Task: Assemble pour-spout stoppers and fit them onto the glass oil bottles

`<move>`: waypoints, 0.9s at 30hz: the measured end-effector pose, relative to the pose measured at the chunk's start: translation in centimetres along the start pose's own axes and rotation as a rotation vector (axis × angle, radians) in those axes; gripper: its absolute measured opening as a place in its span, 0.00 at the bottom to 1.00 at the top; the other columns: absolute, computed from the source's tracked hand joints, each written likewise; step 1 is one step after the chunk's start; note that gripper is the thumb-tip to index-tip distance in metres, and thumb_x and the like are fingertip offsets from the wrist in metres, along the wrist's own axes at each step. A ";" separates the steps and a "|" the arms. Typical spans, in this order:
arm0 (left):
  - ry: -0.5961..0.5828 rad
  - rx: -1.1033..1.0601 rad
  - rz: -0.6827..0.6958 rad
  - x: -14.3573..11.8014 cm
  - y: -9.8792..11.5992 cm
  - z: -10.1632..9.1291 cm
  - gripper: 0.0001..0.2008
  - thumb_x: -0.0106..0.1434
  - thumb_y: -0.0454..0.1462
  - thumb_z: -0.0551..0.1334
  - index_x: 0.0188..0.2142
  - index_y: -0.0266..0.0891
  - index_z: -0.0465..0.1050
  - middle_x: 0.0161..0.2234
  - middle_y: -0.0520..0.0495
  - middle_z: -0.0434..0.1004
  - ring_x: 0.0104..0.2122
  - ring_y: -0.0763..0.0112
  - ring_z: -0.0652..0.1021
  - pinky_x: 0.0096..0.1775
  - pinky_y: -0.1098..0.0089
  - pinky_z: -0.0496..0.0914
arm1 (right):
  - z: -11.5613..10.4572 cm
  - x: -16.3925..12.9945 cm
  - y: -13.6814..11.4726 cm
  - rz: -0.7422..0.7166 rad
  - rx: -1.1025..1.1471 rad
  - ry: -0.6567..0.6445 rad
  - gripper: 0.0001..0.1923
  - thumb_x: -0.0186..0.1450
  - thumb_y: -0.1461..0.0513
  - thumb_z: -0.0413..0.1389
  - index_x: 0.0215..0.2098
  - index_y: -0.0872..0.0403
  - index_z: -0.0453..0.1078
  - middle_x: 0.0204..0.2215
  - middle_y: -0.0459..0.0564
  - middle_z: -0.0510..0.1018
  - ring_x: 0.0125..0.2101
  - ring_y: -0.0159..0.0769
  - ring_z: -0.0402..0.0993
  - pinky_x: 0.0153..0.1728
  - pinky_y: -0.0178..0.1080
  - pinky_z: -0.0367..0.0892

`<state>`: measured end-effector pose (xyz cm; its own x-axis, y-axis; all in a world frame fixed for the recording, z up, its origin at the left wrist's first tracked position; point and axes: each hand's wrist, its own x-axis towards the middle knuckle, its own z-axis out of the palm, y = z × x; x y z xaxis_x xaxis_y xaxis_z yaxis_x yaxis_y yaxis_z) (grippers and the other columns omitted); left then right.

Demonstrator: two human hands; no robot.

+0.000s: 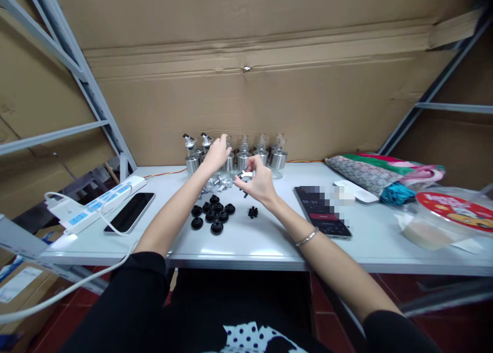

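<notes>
Readable writing: the phone screen (321,209) shows "00:57"; its top is blurred out.
Your left hand (216,155): reaches among the glass bottles (265,155); finger grip hidden.
Your right hand (260,181): fingers pinch a metal spout (245,175) above the table (269,240).
Black stoppers (213,214): clustered just before your hands.

Storeroom or packing workshop, metal shelving frame (82,70), cardboard sheet backing (269,86), white worktable (239,240), rows of glass dispenser bottles (262,155), loose black stoppers (213,213), power strip (96,204)

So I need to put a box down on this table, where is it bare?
Bare table runs along the front edge, between the black rubber stoppers and the timer phone. It is crowded at the back, where both hands work among the bottles, and at the right by the bags.
</notes>
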<state>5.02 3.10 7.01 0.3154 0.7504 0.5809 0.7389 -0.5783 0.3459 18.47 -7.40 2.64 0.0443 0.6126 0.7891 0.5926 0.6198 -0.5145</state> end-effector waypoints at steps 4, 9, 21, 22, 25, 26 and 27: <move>-0.004 -0.015 -0.042 0.7 -0.6 1.6 0.13 0.61 0.29 0.57 0.46 0.28 0.63 0.45 0.30 0.68 0.46 0.54 0.73 0.49 0.57 0.63 | 0.1 -0.1 0.0 -0.079 -0.013 -0.006 0.16 0.51 0.60 0.58 0.37 0.51 0.60 0.28 0.46 0.70 0.28 0.34 0.68 0.32 0.36 0.66; 0.039 -0.140 -0.093 0.7 -0.7 2.0 0.05 0.61 0.30 0.57 0.39 0.33 0.65 0.41 0.35 0.68 0.43 0.55 0.73 0.48 0.58 0.63 | -0.1 -0.2 -0.2 -0.124 0.011 -0.012 0.08 0.58 0.57 0.55 0.34 0.52 0.64 0.31 0.49 0.75 0.29 0.36 0.72 0.32 0.37 0.68; 0.330 -0.441 0.177 -1.5 3.7 -5.0 0.10 0.67 0.44 0.52 0.43 0.41 0.60 0.41 0.44 0.65 0.44 0.65 0.71 0.49 0.60 0.64 | -1.6 0.6 -1.4 0.042 0.205 0.162 0.11 0.56 0.54 0.58 0.31 0.52 0.63 0.23 0.45 0.72 0.23 0.32 0.69 0.25 0.36 0.65; 0.280 -0.488 0.170 -2.8 4.3 -5.3 0.11 0.68 0.45 0.51 0.43 0.41 0.59 0.39 0.46 0.66 0.42 0.67 0.72 0.48 0.60 0.65 | -1.7 0.8 -1.4 0.075 0.245 0.173 0.13 0.55 0.54 0.58 0.30 0.52 0.62 0.22 0.44 0.71 0.22 0.32 0.69 0.24 0.36 0.65; 0.097 -0.621 0.140 -7.1 6.1 -5.5 0.10 0.67 0.44 0.50 0.41 0.41 0.58 0.34 0.49 0.66 0.36 0.71 0.73 0.44 0.65 0.68 | -1.9 1.2 -1.2 0.150 0.389 0.143 0.17 0.53 0.52 0.60 0.29 0.50 0.57 0.20 0.43 0.72 0.21 0.34 0.71 0.22 0.37 0.66; 0.040 -0.657 0.134 -8.5 6.5 -5.3 0.09 0.67 0.44 0.51 0.40 0.41 0.58 0.33 0.49 0.66 0.36 0.71 0.73 0.42 0.66 0.68 | -2.0 1.3 -1.2 0.166 0.435 0.119 0.18 0.53 0.51 0.61 0.28 0.50 0.56 0.20 0.43 0.72 0.21 0.34 0.72 0.22 0.38 0.67; -0.013 -0.692 0.128 -9.8 6.9 -5.1 0.09 0.66 0.44 0.52 0.39 0.41 0.58 0.34 0.49 0.66 0.35 0.71 0.73 0.41 0.68 0.69 | -2.0 1.4 -1.3 0.177 0.479 0.093 0.20 0.52 0.51 0.61 0.28 0.49 0.55 0.20 0.43 0.72 0.21 0.35 0.73 0.22 0.38 0.68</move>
<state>3.94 -9.88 7.49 0.3849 0.6644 0.6407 0.1483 -0.7296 0.6676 19.41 -8.32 5.08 0.1948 0.6954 0.6918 0.1364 0.6792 -0.7212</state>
